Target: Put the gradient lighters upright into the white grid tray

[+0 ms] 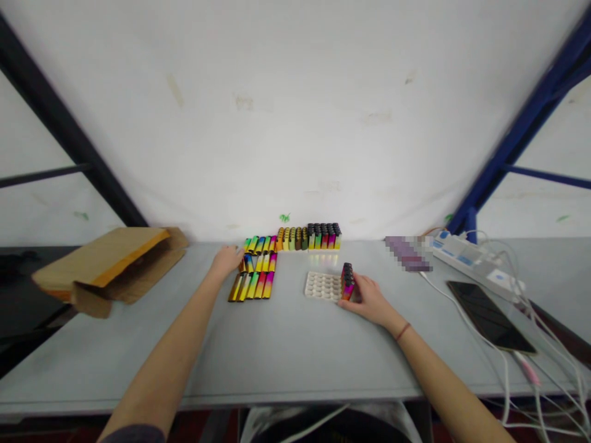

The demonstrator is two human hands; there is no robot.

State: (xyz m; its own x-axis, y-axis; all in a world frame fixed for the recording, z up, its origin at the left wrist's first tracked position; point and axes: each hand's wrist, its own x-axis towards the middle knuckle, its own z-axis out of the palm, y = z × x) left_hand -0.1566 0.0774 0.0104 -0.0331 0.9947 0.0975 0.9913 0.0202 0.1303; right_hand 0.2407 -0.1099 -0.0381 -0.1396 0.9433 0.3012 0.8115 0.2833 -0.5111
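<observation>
my right grip [369, 301] was curled, its fingers pressed against a small stack of rainbow lighters [347, 282] standing upright at the end of a white dimpled tray [321, 286]. my left grip [226, 261] was spread, fingertips just touching the rows of gradient lighters [253, 285] lying flat on the grey counter [286, 351], with more upright lighters [323, 237] behind them.

The single head-worn view looks forward and down from above the near edge of a grey table [277, 363], facing a white wall [295, 111] behind the table's far edge. It sits close over the work, with the left hand [226, 261] and right hand [369, 301] reaching in from the bottom. Its wide angle also takes in a black frame post [64, 129] and a blue frame post [521, 117] at either side.
</observation>
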